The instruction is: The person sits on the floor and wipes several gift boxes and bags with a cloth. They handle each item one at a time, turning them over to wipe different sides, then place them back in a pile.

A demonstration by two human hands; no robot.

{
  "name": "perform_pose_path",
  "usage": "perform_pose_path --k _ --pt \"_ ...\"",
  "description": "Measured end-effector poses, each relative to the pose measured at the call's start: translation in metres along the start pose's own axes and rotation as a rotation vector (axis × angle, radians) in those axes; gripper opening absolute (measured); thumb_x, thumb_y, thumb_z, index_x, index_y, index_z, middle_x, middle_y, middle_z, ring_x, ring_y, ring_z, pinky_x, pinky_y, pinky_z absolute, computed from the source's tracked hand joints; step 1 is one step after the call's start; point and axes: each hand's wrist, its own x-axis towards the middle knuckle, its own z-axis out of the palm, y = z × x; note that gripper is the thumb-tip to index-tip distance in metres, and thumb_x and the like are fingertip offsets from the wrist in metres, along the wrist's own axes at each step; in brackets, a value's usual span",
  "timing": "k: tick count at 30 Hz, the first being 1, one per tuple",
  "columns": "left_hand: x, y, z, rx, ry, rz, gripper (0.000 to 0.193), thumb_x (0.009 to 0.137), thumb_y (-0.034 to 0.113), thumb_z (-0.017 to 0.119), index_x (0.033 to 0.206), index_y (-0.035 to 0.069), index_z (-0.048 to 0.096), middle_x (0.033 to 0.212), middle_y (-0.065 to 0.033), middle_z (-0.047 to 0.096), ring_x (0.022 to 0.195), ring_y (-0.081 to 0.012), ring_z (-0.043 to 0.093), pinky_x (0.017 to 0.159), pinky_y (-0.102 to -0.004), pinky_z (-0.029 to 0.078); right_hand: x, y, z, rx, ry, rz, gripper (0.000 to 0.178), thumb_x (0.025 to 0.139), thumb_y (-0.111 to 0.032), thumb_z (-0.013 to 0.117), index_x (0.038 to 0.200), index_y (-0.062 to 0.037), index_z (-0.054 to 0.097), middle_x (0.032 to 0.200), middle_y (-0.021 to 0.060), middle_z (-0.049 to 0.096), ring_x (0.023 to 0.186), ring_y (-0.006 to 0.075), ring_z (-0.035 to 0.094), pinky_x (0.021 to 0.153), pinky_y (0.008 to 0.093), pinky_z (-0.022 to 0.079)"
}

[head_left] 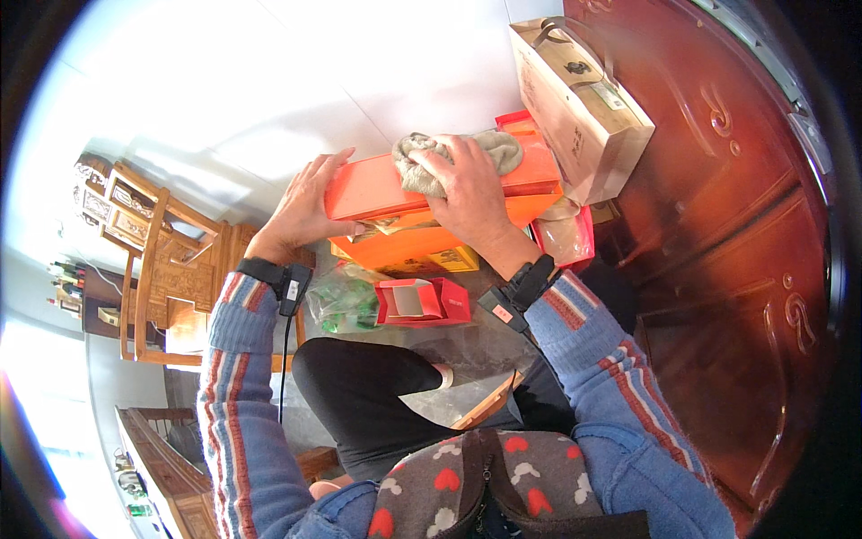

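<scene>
An orange-red box (375, 182) stands in front of me against the pale wall. My left hand (310, 202) steadies its left end, thumb on the front edge and fingers spread along the far side. On its top, my right hand (469, 190) presses a crumpled grey-green cloth (419, 160) with the fingers curled over it. The cloth bunches out on both sides of that hand. Orange and gold packaging (404, 247) shows below the top; whether it is part of the same box I cannot tell.
A beige paper bag (575, 117) stands at the right, next to a glossy red-brown carved wooden door (718, 296). A small open red box (422, 302) and a clear plastic bag with green bottles (346, 301) are on the floor. Carved wooden chairs (171, 260) stand at the left.
</scene>
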Motion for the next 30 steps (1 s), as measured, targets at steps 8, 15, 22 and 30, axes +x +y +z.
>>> perform_pose_path --k 8,15,22,30 --pt "-0.008 0.016 0.013 -0.106 0.071 -0.033 0.096 0.062 0.023 0.092 0.145 0.006 0.047 0.131 -0.014 0.055 0.124 -0.0316 0.057 0.106 -0.0425 0.048 -0.002 -0.002 -0.003 0.009 0.1 0.106 0.047 0.075 -0.003 0.07 0.121 -0.0098 0.067 0.123 0.0153 0.057 0.112 0.0382 0.055 0.097 0.0487 0.045" --pt "-0.001 0.035 0.03 -0.108 0.128 0.068 0.104 0.062 0.021 0.091 0.15 0.006 0.038 0.134 -0.016 0.053 0.127 -0.0342 0.053 0.109 -0.0437 0.044 0.0 -0.043 0.015 0.168 0.035 -0.063 0.046 0.075 -0.011 0.073 0.121 -0.0071 0.066 0.128 0.0162 0.055 0.117 0.0374 0.053 0.1 0.0492 0.044" --pt "0.0 0.035 0.029 -0.202 0.146 0.033 0.11 0.059 0.017 0.092 0.153 0.008 0.035 0.134 -0.0187 0.056 0.126 -0.0382 0.055 0.109 -0.046 0.045 0.002 -0.049 0.026 0.214 0.012 -0.083 0.044 0.078 -0.009 0.071 0.122 -0.0092 0.067 0.129 0.0161 0.055 0.119 0.0367 0.054 0.099 0.0492 0.046" --pt "-0.005 -0.002 0.017 -0.25 0.061 -0.046 0.111 0.064 0.016 0.094 0.158 0.009 0.035 0.138 -0.0147 0.054 0.129 -0.0293 0.054 0.112 -0.0406 0.043 0.014 0.015 0.0 -0.172 0.053 0.106 0.041 0.079 -0.01 0.073 0.12 -0.0111 0.068 0.119 0.0166 0.058 0.108 0.0358 0.057 0.093 0.0476 0.048"
